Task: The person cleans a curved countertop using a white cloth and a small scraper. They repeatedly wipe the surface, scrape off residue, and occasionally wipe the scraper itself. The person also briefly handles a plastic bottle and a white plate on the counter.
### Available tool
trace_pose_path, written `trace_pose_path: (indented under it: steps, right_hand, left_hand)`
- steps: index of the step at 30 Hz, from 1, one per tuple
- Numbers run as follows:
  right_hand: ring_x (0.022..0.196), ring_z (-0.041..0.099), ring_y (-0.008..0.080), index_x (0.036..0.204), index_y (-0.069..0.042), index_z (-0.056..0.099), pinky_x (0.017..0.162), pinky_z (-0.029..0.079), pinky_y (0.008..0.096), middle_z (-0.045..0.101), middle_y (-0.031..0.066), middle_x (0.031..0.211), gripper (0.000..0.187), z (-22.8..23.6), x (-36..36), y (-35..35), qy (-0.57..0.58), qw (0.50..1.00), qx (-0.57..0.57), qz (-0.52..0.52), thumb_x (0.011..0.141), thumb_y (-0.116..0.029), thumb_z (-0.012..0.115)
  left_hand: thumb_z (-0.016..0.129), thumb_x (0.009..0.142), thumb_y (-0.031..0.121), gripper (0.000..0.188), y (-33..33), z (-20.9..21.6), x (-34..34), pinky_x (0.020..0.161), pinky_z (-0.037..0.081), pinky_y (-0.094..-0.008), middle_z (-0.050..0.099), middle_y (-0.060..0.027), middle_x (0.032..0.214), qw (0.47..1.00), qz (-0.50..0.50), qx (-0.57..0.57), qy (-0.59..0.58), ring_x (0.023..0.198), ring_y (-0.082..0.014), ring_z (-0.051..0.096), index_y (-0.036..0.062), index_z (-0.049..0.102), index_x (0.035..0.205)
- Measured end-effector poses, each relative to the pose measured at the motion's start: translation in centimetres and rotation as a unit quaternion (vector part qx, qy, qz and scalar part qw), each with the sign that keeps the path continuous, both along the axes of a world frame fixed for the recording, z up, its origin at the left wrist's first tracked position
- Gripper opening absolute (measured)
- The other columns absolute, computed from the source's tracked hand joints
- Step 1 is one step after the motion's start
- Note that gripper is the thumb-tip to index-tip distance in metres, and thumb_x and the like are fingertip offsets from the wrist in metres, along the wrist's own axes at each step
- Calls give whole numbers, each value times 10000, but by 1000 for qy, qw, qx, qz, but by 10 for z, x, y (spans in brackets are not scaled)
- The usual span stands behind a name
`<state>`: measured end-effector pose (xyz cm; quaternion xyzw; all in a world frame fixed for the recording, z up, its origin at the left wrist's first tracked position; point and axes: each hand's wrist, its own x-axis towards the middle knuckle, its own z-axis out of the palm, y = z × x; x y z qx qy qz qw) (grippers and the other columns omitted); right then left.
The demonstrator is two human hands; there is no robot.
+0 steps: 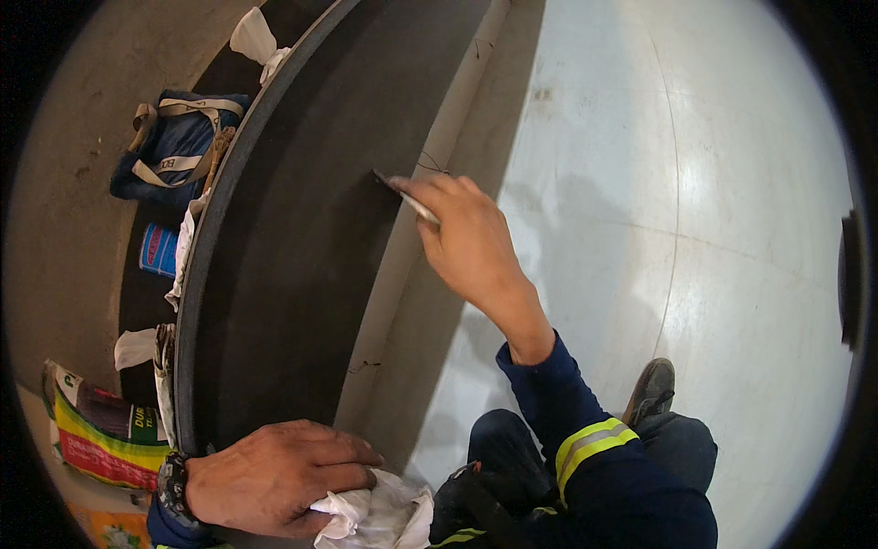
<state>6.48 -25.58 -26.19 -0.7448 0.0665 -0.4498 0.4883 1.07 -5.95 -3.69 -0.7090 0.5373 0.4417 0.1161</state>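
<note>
In my right hand [471, 240] is a small tool [422, 211] with a pale handle and a dark tip; whether it is a brush or a scraper I cannot tell. Its tip reaches the dark panel [302, 210], close to the panel's right edge. My left hand [283, 478] rests at the near end of that panel, its thumb and fingers closed on a crumpled white cloth [380, 512]. Part of the cloth hangs out beside the thumb.
Left of the panel's raised grey rim [212, 229] lie a blue bag [178, 146], a blue can [159, 250], a colourful sack [105, 425] and a white rag [253, 35]. Thin wires [364, 366] stick out along the pale ledge [380, 320]. Pale flooring [750, 229] spreads to the right.
</note>
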Motion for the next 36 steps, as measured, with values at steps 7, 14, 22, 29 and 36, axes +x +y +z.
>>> trace_pose_path:
  steps: [7,14,22,29,36]
  right_hand:
    - [1059,612,331,1276,-101,679,921,488,454,685,118,1141,402,-2,3,-7,-11,1000,-5,7,881,-43,640]
    - [1060,611,334,1249,-98,694,913,483,454,683,120,1133,375,3,4,-4,-18,999,6,-27,883,-44,638]
    - [1067,615,332,1245,-103,699,925,485,459,682,137,1148,367,-2,4,-6,-11,1000,1,-10,884,-55,650]
    - [1024,602,338,1290,-121,677,932,492,432,663,116,1136,438,2,3,-5,-2,1000,7,-17,865,-30,619]
    - [1025,618,342,1257,-104,693,923,481,469,673,134,1104,382,2,0,8,-20,999,25,-14,885,-55,626]
  left_hand:
    - [769,741,185,531,-4,0,-1,1039,497,-454,616,-120,1361,1000,0,-4,-3,1269,-314,593,71,655,1247]
    - [782,732,183,521,-4,-1,-3,1031,505,-450,628,-113,1347,1000,-2,-4,-14,1259,-312,600,79,670,1229]
    - [776,794,224,465,-6,-1,-3,1023,510,-450,646,-119,1315,1000,-5,-6,-12,1243,-312,613,80,680,1226]
    - [777,811,247,432,-5,-3,-4,999,526,-448,658,-127,1302,1000,-10,-16,-21,1210,-313,637,81,696,1202]
    - [791,807,285,433,-6,-2,-6,976,543,-451,676,-128,1280,999,-6,-27,-28,1181,-316,659,84,704,1181]
